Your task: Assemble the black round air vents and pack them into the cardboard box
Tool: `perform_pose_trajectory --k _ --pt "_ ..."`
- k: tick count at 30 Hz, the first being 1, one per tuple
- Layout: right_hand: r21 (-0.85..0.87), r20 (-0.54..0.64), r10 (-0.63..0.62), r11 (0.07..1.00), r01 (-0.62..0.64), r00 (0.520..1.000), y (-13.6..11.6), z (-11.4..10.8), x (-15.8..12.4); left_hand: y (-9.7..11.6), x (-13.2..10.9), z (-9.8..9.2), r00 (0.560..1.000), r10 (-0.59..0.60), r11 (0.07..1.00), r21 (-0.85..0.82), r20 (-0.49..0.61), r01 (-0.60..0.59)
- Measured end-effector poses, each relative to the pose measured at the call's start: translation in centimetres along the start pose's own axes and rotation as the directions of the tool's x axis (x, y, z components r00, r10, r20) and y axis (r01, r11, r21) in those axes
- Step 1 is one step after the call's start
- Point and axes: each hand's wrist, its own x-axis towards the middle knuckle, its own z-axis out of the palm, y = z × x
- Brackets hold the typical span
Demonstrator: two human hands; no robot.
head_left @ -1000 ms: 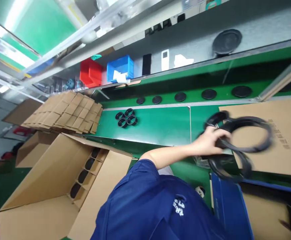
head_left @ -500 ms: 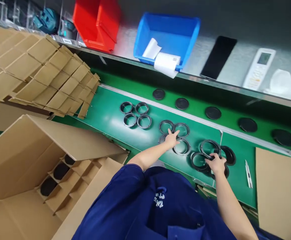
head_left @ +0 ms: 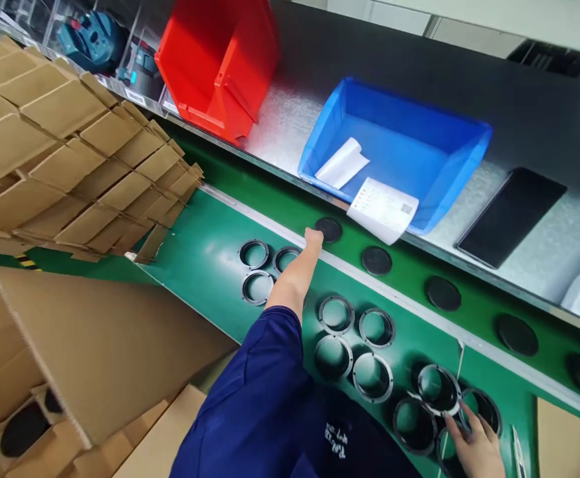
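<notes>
On the green bench top stand several black rings, grouped in clusters. My left hand (head_left: pixel 314 238) reaches over to the far strip and is at the edge of a flat black disc (head_left: pixel 329 230); its fingers are hidden, so its grip does not show. At the right cluster, my right hand (head_left: pixel 478 443) has thumb and fingers on the near rim of a black ring (head_left: pixel 456 399), which sits higher than the rings around it. A middle cluster with a black ring (head_left: pixel 390 383) lies between my arms. My left forearm partly covers the left cluster.
More black discs (head_left: pixel 443 293) line the far strip. Above is a shelf with a red bin (head_left: pixel 242 86), a blue bin (head_left: pixel 404 133) with papers, and a black phone (head_left: pixel 513 216). Cardboard dividers (head_left: pixel 95 166) and an open carton (head_left: pixel 110 352) are left; a utility knife (head_left: pixel 519 451) lies right.
My left hand has left the middle ring cluster and moved up and left to the nearest black disc. My right hand stays at the right cluster. The camera view has shifted.
</notes>
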Motion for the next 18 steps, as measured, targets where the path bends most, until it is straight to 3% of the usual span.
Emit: perform_pose_trajectory --k 4,8,11,14,18 --pt "0.12 0.088 -0.03 0.993 0.02 0.996 -4.4 -0.9 0.8 0.0 2.0 1.5 0.995 -0.091 0.982 -0.161 0.03 0.094" --pt "0.179 0.13 -0.119 0.979 0.095 0.984 -10.5 -1.4 2.0 -0.3 0.3 1.3 0.989 -0.046 0.932 -0.351 0.142 0.094" --pt "0.256 0.168 -0.253 0.945 0.205 0.953 -16.3 -1.5 2.5 -1.8 -4.3 0.2 0.965 0.057 0.889 -0.453 0.254 0.066" --pt "0.424 0.158 -0.391 0.856 0.295 0.907 -22.1 -1.8 2.6 -4.6 -11.2 -2.0 0.91 0.166 0.867 -0.496 0.38 0.048" --pt "0.775 0.143 -0.417 0.612 0.161 0.898 -26.2 -2.5 2.3 -8.5 -20.3 -5.6 0.787 0.343 0.809 -0.587 0.513 0.031"
